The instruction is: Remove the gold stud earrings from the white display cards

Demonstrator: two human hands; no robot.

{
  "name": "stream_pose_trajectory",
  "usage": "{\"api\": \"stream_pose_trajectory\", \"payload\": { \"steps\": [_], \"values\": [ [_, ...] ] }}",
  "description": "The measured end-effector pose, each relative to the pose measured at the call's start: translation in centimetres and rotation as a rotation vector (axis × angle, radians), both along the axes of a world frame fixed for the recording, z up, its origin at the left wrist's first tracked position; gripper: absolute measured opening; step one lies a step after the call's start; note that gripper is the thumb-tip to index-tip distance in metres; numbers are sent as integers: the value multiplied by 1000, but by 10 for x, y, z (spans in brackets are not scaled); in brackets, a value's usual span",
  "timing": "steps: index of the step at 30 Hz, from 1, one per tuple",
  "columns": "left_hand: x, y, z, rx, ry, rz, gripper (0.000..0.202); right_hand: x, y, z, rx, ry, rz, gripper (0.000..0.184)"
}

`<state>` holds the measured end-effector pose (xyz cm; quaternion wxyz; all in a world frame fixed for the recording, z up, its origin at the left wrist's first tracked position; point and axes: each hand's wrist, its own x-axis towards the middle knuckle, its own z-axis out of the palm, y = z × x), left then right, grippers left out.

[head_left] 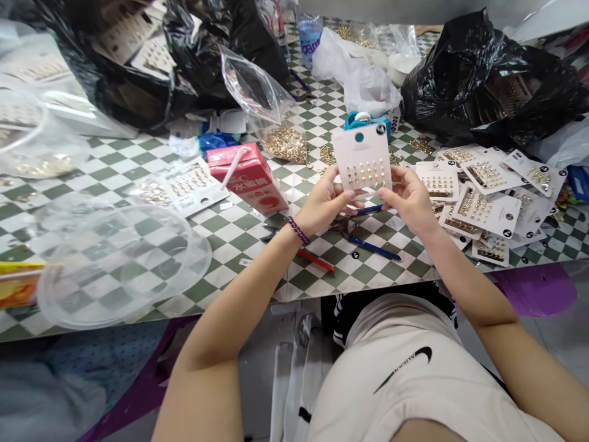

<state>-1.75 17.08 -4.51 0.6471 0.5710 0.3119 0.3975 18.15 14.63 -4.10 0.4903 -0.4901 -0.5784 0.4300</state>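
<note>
Both hands hold up a white earring card (pixel 362 153) carrying rows of small gold earrings, with a round black sticker at its top right corner. My left hand (pixel 324 202) grips its lower left edge, and my right hand (pixel 409 196) pinches the lower right edge. Below the hands lie blue-handled pliers (pixel 373 247) and a tool with a red handle (pixel 316 259). Just right of my right hand, a loose pile of filled earring cards (pixel 488 205) spreads over the checkered cloth. Behind the raised card is a teal tape dispenser (pixel 352 120), partly hidden.
A red drink carton (pixel 248 178) with a straw stands left of my left hand. Behind it sits a bag of gold pieces (pixel 286 144). Black plastic bags (pixel 488 80) hold more cards. Clear plastic lids (pixel 119 264) lie at left on the checkered table (pixel 248 276).
</note>
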Motion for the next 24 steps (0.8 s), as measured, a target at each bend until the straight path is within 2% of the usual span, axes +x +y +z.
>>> {"api": "stream_pose_trajectory", "payload": {
  "steps": [5,7,9,13,16,21,24],
  "values": [
    [-14,14,1,233,-12,431,49,8,35,14,29,-139,-14,41],
    [-17,20,-3,297,10,567,45,5,56,13,76,-314,5,31],
    [-17,24,-8,340,17,634,42,-2,76,9,150,-560,42,21],
    [-13,29,-20,359,27,621,43,-22,97,0,224,-1054,152,23],
    [-11,28,-21,333,39,603,44,-35,103,-5,251,-1270,149,27],
    [-11,21,-10,241,35,590,44,-37,115,-15,329,-1224,221,25],
    [-10,19,-7,192,49,573,50,-33,120,-19,369,-1129,186,26]
  ]
}}
